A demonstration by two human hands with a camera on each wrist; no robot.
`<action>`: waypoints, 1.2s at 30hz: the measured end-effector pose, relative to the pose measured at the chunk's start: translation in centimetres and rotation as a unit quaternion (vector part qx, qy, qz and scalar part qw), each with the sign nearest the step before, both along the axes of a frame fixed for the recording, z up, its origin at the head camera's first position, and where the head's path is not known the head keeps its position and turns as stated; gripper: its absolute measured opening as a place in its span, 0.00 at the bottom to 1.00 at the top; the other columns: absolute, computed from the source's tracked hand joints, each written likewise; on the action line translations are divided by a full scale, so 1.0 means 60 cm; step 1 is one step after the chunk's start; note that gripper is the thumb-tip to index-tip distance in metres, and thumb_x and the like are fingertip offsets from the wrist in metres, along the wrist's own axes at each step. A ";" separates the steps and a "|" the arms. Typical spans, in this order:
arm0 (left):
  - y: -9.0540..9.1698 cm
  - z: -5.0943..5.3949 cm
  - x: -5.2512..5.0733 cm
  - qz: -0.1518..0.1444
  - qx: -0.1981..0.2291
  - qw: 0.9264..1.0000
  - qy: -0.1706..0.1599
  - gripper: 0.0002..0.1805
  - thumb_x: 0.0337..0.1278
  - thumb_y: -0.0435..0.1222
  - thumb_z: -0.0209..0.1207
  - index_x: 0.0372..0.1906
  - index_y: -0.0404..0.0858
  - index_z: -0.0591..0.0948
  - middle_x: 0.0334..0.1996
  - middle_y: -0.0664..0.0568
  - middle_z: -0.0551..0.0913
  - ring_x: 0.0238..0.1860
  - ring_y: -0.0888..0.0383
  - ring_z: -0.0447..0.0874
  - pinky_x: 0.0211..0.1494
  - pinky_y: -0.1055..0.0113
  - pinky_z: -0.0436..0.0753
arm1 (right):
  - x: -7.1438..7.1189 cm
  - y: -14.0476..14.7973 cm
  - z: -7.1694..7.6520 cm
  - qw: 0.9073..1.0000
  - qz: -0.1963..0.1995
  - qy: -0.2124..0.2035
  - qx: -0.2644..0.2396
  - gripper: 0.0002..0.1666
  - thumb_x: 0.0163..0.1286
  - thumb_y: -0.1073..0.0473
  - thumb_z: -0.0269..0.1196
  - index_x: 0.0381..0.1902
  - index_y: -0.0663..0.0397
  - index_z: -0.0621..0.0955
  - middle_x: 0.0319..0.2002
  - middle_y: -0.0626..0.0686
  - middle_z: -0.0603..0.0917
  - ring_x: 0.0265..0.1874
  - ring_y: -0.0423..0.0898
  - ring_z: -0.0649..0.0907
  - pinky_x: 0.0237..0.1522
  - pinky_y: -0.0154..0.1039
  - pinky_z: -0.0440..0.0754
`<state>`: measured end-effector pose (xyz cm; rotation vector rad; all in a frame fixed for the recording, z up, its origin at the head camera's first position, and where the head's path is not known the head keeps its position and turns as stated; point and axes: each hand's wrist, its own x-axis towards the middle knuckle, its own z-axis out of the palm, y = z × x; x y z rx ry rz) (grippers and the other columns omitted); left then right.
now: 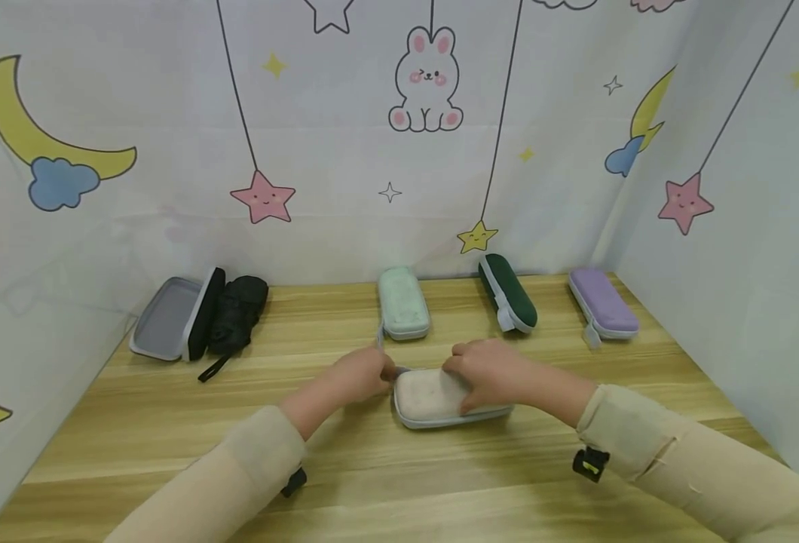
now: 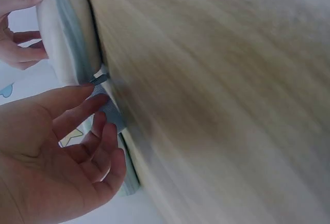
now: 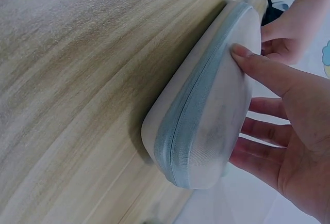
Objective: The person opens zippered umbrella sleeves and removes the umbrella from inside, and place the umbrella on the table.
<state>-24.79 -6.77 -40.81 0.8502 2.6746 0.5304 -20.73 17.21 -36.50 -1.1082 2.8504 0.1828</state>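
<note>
A cream zippered case (image 1: 427, 396) with a grey-blue zip band lies closed on the wooden table, crosswise before the person. The right hand (image 1: 497, 371) grips it from above; in the right wrist view its thumb (image 3: 263, 69) presses the near side while the fingers reach over the far side. At the case's left end, the left hand (image 1: 364, 373) pinches the small zip pull (image 2: 100, 79) between thumb and fingers. A grey-blue fabric tab (image 2: 111, 108) shows just behind those fingers, partly covered by them.
Along the back stand a mint case (image 1: 405, 302), a dark green case (image 1: 508, 294) and a purple case (image 1: 604, 302). At the back left, an opened black case with grey lining (image 1: 169, 317) sits beside a folded black umbrella (image 1: 238, 309). A printed curtain (image 1: 345, 151) borders the table (image 1: 291, 498).
</note>
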 end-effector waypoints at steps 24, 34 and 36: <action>0.004 0.007 0.004 -0.014 -0.055 0.998 -0.031 0.18 0.68 0.32 0.55 0.18 0.41 0.73 0.16 0.57 0.65 0.20 0.61 0.62 0.26 0.68 0.63 | 0.004 -0.006 0.003 0.999 -0.005 -0.023 0.032 0.40 0.53 0.39 0.74 0.63 0.43 0.76 0.39 0.48 0.78 0.35 0.47 0.80 0.37 0.45 0.78; 0.008 0.018 0.018 -0.010 -0.075 0.997 -0.019 0.12 0.68 0.34 0.57 0.25 0.40 0.78 0.20 0.55 0.73 0.23 0.60 0.68 0.30 0.65 0.70 | 0.009 -0.013 0.002 0.994 -0.049 -0.025 0.094 0.40 0.62 0.34 0.64 0.71 0.28 0.68 0.37 0.53 0.82 0.31 0.46 0.78 0.33 0.46 0.77; 0.010 0.020 0.021 -0.012 -0.081 0.997 -0.013 0.10 0.68 0.34 0.57 0.28 0.40 0.79 0.22 0.55 0.75 0.25 0.60 0.69 0.33 0.64 0.73 | 0.008 -0.014 0.001 0.993 -0.067 -0.036 0.088 0.41 0.62 0.32 0.63 0.71 0.30 0.68 0.37 0.53 0.83 0.33 0.46 0.79 0.34 0.46 0.76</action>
